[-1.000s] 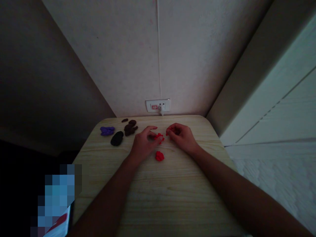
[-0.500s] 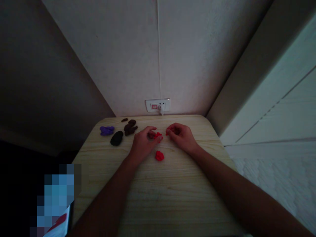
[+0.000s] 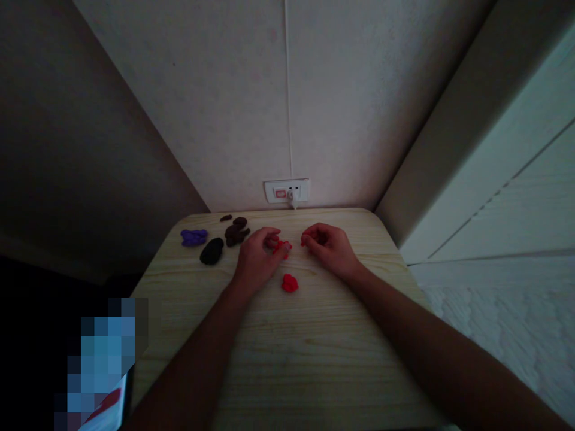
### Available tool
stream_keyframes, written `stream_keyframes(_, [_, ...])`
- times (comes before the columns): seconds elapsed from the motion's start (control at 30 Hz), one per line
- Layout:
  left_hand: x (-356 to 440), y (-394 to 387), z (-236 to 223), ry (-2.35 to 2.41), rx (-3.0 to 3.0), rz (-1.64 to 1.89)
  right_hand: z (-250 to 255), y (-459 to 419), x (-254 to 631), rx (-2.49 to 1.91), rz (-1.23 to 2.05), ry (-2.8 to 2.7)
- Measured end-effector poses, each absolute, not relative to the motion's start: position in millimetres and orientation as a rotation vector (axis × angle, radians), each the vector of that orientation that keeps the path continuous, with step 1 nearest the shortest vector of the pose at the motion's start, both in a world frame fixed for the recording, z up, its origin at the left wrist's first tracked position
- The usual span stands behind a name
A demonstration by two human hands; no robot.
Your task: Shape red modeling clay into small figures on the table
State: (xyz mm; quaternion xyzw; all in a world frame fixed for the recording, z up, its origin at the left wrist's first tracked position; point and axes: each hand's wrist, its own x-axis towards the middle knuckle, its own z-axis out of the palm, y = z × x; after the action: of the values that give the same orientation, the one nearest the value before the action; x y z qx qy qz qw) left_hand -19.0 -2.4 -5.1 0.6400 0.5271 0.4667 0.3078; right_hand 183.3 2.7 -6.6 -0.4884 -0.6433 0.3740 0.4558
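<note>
Three pieces of red modeling clay (image 3: pixel 282 246) on the tabletop (image 3: pixel 314 359)

A rounded, lumpy red mound (image 3: pixel 290 283) lies on its own, just below the gap between the hands; above it, a ragged torn scrap (image 3: pixel 282 246) sits against the fingers of the left hand (image 3: pixel 256 260), and a tiny crumb (image 3: pixel 303 241) is pinched at the fingertips of the right hand (image 3: pixel 326 248) (too small to make out its shape).

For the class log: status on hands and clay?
Left hand at red clay; right hand pinching red bit. Second red lump. Purple lump, black lump, brown lumps left.
</note>
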Motion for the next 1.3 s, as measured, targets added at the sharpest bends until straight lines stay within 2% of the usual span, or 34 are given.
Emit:
stream_keyframes(0.3, [-20,-3,3,1.487,1.7,1.314,-6,3,182,-1.193,0.934,-1.56])
stream_keyframes(0.47, [-22,-7,10,1.491,1.857,1.457,-2,3,178,-0.999,1.208,-1.256])
stream_keyframes(0.67, [-14,-17,16,1.168,2.148,1.4,3,-3,175,-0.825,1.408,-1.121])
stream_keyframes(1.3, [-9,-18,14,1.102,2.153,1.441,4,-7,173,-0.841,1.392,-1.287])
